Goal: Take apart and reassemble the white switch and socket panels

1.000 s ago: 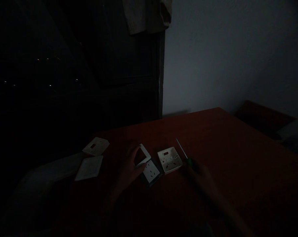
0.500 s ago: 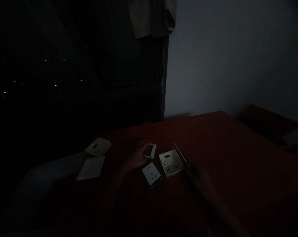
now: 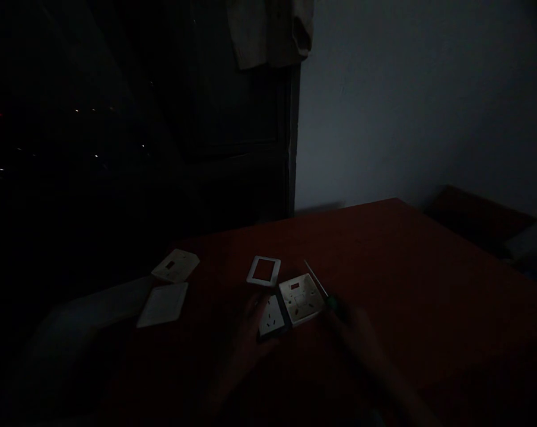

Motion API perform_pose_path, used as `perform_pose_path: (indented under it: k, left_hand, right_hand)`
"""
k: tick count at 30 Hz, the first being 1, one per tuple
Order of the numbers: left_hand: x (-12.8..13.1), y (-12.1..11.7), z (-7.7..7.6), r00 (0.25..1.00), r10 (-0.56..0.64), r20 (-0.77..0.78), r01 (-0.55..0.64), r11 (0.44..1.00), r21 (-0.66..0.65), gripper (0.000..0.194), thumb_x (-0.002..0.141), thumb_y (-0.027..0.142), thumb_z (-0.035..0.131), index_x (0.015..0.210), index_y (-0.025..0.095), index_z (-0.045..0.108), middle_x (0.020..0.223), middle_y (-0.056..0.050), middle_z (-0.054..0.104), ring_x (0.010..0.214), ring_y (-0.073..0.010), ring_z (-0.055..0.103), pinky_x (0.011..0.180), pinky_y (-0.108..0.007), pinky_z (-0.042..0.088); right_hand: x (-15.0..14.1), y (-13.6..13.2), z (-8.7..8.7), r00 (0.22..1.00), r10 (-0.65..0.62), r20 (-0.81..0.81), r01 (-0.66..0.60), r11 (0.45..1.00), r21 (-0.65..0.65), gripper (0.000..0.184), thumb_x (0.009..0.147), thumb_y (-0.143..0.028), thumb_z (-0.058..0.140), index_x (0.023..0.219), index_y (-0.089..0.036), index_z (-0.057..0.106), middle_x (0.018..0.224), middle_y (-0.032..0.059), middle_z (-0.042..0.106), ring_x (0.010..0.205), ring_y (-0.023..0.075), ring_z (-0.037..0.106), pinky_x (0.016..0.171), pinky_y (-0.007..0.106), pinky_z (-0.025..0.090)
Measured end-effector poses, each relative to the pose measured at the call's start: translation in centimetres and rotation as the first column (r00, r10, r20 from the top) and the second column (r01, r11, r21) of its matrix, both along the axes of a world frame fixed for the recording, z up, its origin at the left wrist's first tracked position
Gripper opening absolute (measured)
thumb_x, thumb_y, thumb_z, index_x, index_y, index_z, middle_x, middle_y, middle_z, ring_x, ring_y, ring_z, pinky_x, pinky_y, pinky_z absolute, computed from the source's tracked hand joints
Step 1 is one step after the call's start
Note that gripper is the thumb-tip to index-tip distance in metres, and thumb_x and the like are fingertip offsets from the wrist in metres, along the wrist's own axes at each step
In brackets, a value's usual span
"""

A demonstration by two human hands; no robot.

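Observation:
In the dim head view, my left hand is at the left side of a wall socket with a white face and dark surround. Its fingers lie over the upper left edge and its thumb along the lower edge, gripping it. My right hand is closed round the green handle of a screwdriver, whose thin shaft points away and left. Between the hands, touching or nearly touching the socket, lies a white mounting box, open side up. A white square frame rests flat just beyond the socket.
Another white mounting box and a flat white plate lie at the left of the reddish table. Behind are a dark window with small lights and a pale wall. Cloth hangs above.
My left hand has let go of the white frame, which now lies flat, and has come nearer to me onto the socket. My right hand still holds the screwdriver, nearly unmoved.

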State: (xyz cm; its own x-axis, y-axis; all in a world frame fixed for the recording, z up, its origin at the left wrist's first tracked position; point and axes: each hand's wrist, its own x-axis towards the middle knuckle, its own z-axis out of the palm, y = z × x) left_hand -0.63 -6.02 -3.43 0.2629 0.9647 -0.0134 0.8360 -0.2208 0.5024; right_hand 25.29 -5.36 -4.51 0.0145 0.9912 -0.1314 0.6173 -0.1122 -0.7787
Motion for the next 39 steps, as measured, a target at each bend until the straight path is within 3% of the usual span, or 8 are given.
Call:
perform_pose_path:
  k: [5, 11, 17, 21, 25, 32, 39]
  left_hand:
    - [-0.3, 0.0, 0.2, 0.999, 0.041, 0.027, -0.041, 0.999, -0.011, 0.078, 0.063, 0.023, 0.074, 0.135, 0.031, 0.045, 0.142, -0.007, 0.044, 0.128, -0.0330, 0.043, 0.105, -0.050, 0.037]
    - [-1.1, -0.2, 2.4, 0.980, 0.161, 0.113, -0.164, 0.986, 0.011, 0.072, 0.066, 0.024, 0.072, 0.132, 0.031, 0.045, 0.133, -0.005, 0.050, 0.122, -0.0303, 0.048, 0.102, -0.048, 0.040]
    - [1.0, 0.0, 3.8, 0.985, 0.067, 0.159, -0.069, 0.998, 0.007, 0.072, 0.069, 0.030, 0.073, 0.134, 0.032, 0.043, 0.139, -0.006, 0.044, 0.127, -0.0309, 0.042, 0.104, -0.048, 0.038]
    - [3.9, 0.5, 3.7, 0.987, 0.046, 0.156, -0.040, 0.998, -0.043, 0.071, 0.070, 0.028, 0.072, 0.135, 0.030, 0.043, 0.143, -0.007, 0.040, 0.128, -0.0298, 0.042, 0.106, -0.046, 0.036]
    - [5.6, 1.2, 3.1, 0.982, 0.040, 0.186, -0.031, 0.998, -0.054, 0.070, 0.072, 0.032, 0.071, 0.135, 0.029, 0.042, 0.142, -0.006, 0.040, 0.128, -0.0276, 0.042, 0.107, -0.042, 0.037]
    - [4.9, 1.5, 1.6, 0.980, -0.020, 0.198, 0.037, 0.996, -0.082, 0.074, 0.074, 0.030, 0.071, 0.139, 0.028, 0.037, 0.149, -0.007, 0.031, 0.134, -0.0281, 0.034, 0.110, -0.043, 0.032]
    - [4.1, 1.3, 0.6, 0.964, -0.099, 0.247, 0.103, 0.995, -0.005, 0.070, 0.077, 0.024, 0.067, 0.139, 0.029, 0.037, 0.150, -0.007, 0.030, 0.137, -0.0279, 0.030, 0.112, -0.046, 0.028]
  right_hand:
    - [0.0, -0.6, 0.3, 0.999, 0.029, -0.022, -0.029, 0.999, 0.017, 0.040, 0.084, -0.044, 0.045, 0.101, -0.015, 0.067, 0.088, 0.0082, 0.074, 0.077, 0.0224, 0.067, 0.065, 0.027, 0.048]
    - [-1.0, -1.1, 1.2, 0.997, 0.068, -0.044, -0.069, 0.998, -0.002, 0.035, 0.085, -0.038, 0.046, 0.104, -0.017, 0.067, 0.092, 0.0069, 0.074, 0.079, 0.0217, 0.067, 0.067, 0.026, 0.048]
    - [-1.1, -1.3, 1.1, 0.979, 0.059, -0.194, -0.068, 0.997, -0.041, 0.038, 0.085, -0.042, 0.046, 0.107, -0.016, 0.065, 0.095, 0.0065, 0.073, 0.084, 0.0221, 0.067, 0.072, 0.027, 0.050]
    - [-0.5, -1.5, 0.7, 0.964, -0.073, -0.255, 0.027, 0.984, -0.177, 0.039, 0.085, -0.048, 0.044, 0.091, -0.016, 0.066, 0.082, 0.0046, 0.072, 0.075, 0.0205, 0.065, 0.061, 0.024, 0.048]
    - [-0.5, -1.5, 0.2, 0.952, -0.052, -0.302, 0.015, 0.992, -0.125, 0.036, 0.084, -0.048, 0.048, 0.087, -0.016, 0.065, 0.081, 0.0042, 0.070, 0.075, 0.0198, 0.063, 0.063, 0.024, 0.047]
    - [-0.8, -1.4, -0.4, 0.949, -0.044, -0.312, 0.024, 0.997, -0.068, 0.031, 0.083, -0.045, 0.050, 0.083, -0.017, 0.064, 0.078, 0.0034, 0.068, 0.074, 0.0194, 0.061, 0.064, 0.025, 0.046]
    - [-0.9, -1.2, 0.0, 0.967, -0.025, -0.253, 0.014, 0.999, -0.046, 0.028, 0.081, -0.041, 0.051, 0.080, -0.017, 0.065, 0.073, 0.0024, 0.067, 0.068, 0.0183, 0.060, 0.058, 0.024, 0.043]
